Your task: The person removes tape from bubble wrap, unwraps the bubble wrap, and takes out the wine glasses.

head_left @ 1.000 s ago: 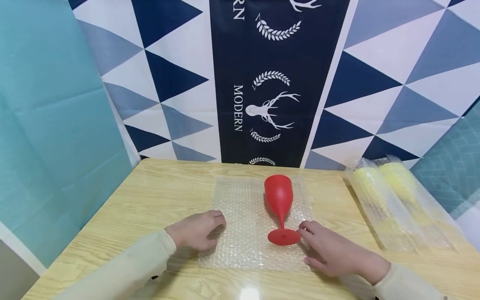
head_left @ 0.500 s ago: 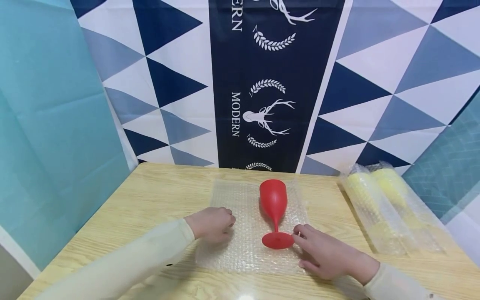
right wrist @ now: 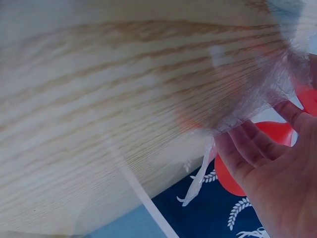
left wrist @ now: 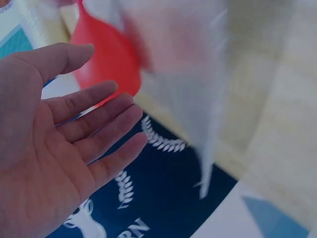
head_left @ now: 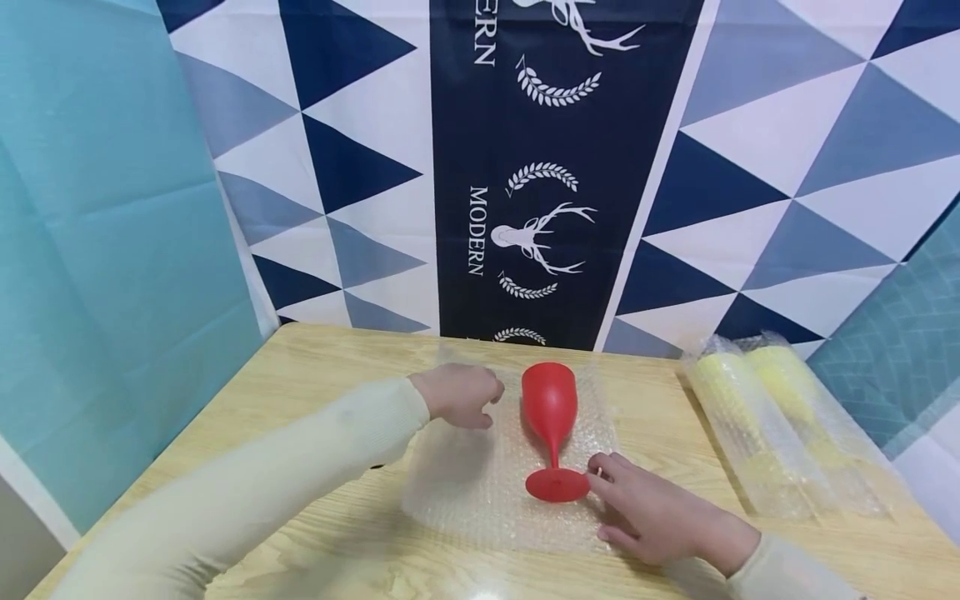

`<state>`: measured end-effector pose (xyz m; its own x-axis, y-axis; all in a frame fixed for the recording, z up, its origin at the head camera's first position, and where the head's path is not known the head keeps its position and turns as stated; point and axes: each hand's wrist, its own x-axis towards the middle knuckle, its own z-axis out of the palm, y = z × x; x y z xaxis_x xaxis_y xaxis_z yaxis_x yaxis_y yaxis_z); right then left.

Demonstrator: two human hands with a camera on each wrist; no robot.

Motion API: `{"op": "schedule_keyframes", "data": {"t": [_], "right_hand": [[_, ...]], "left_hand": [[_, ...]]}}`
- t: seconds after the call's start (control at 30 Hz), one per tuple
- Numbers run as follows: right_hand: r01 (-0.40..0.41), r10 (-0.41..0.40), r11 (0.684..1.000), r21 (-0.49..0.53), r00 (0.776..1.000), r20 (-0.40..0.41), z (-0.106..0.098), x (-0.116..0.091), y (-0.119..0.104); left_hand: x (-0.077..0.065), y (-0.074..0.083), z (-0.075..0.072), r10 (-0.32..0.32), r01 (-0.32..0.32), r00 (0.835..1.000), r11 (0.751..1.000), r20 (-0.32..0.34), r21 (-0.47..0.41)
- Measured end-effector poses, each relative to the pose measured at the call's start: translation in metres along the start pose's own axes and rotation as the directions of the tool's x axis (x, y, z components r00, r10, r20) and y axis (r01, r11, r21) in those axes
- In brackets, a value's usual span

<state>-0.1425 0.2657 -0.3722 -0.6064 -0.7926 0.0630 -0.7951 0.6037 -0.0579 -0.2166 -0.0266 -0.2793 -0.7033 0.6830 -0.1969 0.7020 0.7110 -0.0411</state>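
Note:
A red goblet (head_left: 550,402) lies on its side on a sheet of bubble wrap (head_left: 480,504), with its bowl toward the wall and its round foot toward me. My left hand (head_left: 459,396) hovers over the left part of the wrap, left of the bowl. Seen in the left wrist view, its fingers (left wrist: 109,134) are loosely extended and hold nothing. My right hand (head_left: 656,512) rests at the wrap's right edge, index fingertip right at the goblet's foot. The right wrist view shows its fingers (right wrist: 247,144) loosely extended against the wrap.
Two yellow cylindrical items in bubble wrap, a left one (head_left: 738,417) and a right one (head_left: 795,400), lie side by side on the right of the wooden table (head_left: 337,358). A patterned cloth (head_left: 525,167) hangs right behind the table's far edge.
My left hand has moved right and away from me, from the wrap's left edge to near the goblet's bowl. My right hand stays by the foot. The goblet keeps its place on the wrap.

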Motion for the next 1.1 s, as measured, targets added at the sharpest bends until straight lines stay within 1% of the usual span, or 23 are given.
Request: {"op": "schedule_keyframes", "data": {"t": [0.13, 0.2, 0.27, 0.37, 0.43, 0.47, 0.5, 0.53, 0.57, 0.63, 0.7, 0.8, 0.9, 1.0, 1.07, 1.1], "right_hand": [[-0.034, 0.033, 0.999, 0.017, 0.999, 0.036, -0.001, 0.002, 0.000], [-0.034, 0.034, 0.999, 0.016, 0.999, 0.032, 0.000, 0.002, 0.001], [-0.035, 0.035, 0.999, 0.012, 0.999, 0.028, 0.001, 0.000, 0.001], [-0.041, 0.041, 0.999, 0.006, 0.999, 0.025, 0.002, -0.001, 0.001], [-0.041, 0.041, 0.999, 0.004, 0.999, 0.023, 0.002, -0.001, 0.001], [-0.041, 0.041, 0.999, 0.006, 0.999, 0.022, 0.002, -0.001, 0.001], [-0.038, 0.038, 0.999, 0.008, 0.999, 0.019, 0.003, -0.001, 0.001], [-0.037, 0.037, 0.999, 0.010, 0.999, 0.018, 0.003, 0.000, 0.000], [-0.032, 0.032, 0.999, 0.009, 0.999, 0.014, 0.003, 0.000, 0.000], [-0.025, 0.025, 1.000, 0.006, 1.000, 0.005, 0.003, 0.001, 0.000], [-0.020, 0.020, 1.000, 0.005, 1.000, 0.000, 0.003, 0.001, 0.000], [-0.030, 0.030, 0.999, 0.019, 0.999, 0.011, 0.003, 0.002, 0.000], [-0.051, 0.050, 0.998, 0.037, 0.998, 0.036, 0.003, 0.003, 0.000], [-0.055, 0.054, 0.998, 0.041, 0.998, 0.043, 0.002, 0.003, 0.000], [-0.046, 0.045, 0.998, 0.039, 0.998, 0.039, 0.002, 0.003, 0.000], [-0.039, 0.038, 0.999, 0.036, 0.999, 0.032, 0.002, 0.002, 0.000]], "left_hand": [[0.010, -0.001, -0.022, -0.056, 0.057, 0.998, 0.996, 0.016, -0.071], [0.014, -0.001, -0.030, -0.072, 0.073, 0.997, 0.990, 0.017, -0.120], [0.019, 0.000, -0.036, -0.085, 0.086, 0.996, 0.981, 0.013, -0.173], [0.027, 0.001, -0.039, -0.118, 0.118, 0.993, 0.963, 0.014, -0.241], [0.033, 0.002, -0.039, -0.150, 0.150, 0.988, 0.940, 0.023, -0.306], [0.036, 0.002, -0.039, -0.171, 0.172, 0.985, 0.923, 0.032, -0.345], [0.039, 0.003, -0.038, -0.194, 0.197, 0.980, 0.899, 0.048, -0.390], [0.041, 0.003, -0.037, -0.211, 0.219, 0.975, 0.873, 0.066, -0.437], [0.044, 0.004, -0.036, -0.231, 0.244, 0.969, 0.835, 0.088, -0.494], [0.048, 0.006, -0.034, -0.264, 0.293, 0.954, 0.739, 0.140, -0.607], [0.051, 0.008, -0.032, -0.288, 0.337, 0.938, 0.633, 0.191, -0.697], [0.056, 0.010, -0.028, -0.308, 0.374, 0.919, 0.484, 0.246, -0.791], [0.063, 0.012, -0.023, -0.348, 0.391, 0.898, 0.351, 0.269, -0.851], [0.072, 0.014, -0.016, -0.418, 0.397, 0.865, 0.237, 0.276, -0.887], [0.078, 0.016, -0.010, -0.459, 0.399, 0.842, 0.178, 0.283, -0.900], [0.080, 0.017, -0.008, -0.472, 0.403, 0.832, 0.152, 0.292, -0.902]]}}
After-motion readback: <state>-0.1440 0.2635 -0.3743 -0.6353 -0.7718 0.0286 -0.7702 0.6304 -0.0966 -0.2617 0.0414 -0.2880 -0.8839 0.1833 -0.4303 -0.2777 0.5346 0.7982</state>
